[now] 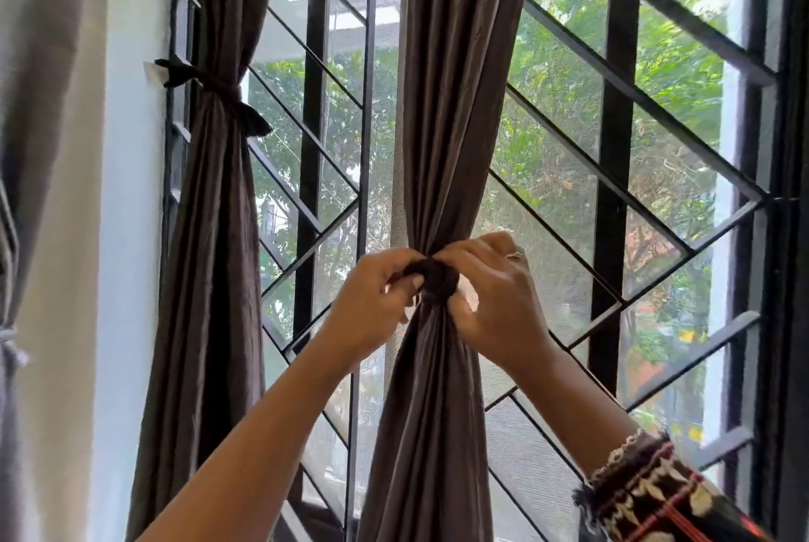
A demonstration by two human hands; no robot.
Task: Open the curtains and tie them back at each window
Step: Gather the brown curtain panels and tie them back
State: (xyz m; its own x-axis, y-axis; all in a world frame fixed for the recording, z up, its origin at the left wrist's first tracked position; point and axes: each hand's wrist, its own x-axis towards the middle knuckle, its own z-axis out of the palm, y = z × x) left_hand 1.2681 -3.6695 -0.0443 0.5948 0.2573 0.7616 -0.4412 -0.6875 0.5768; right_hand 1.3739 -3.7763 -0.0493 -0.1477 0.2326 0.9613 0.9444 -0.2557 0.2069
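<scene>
We have both hands raised to the middle of the window (617, 125), where the curtain (442, 103) hangs between the two panes. It is a brown-grey cloth with a dull sheen and long vertical creases. It is broad near the window's top edge, pinched to a narrow waist at our hands, and spreads again toward the bottom edge. Round that waist sits the tie (437, 276), a dark bunched band that looks like a knot half made. Our left hand (378, 300) has its fingers curled onto the tie from the left, and our right hand (492, 300) pinches it from the right, so each hand holds one side. We judge this lets us draw the band tight while the gathered folds cannot slip loose. A patterned sleeve (656, 493) covers the right forearm. By the window's left edge the left curtain (210, 257) is already gathered, with a second tie (205, 82) running from it to a hook (151, 69) on the wall (127, 235). That one appears done, so we judge the task well along at this window, with the knot here to finish.
</scene>
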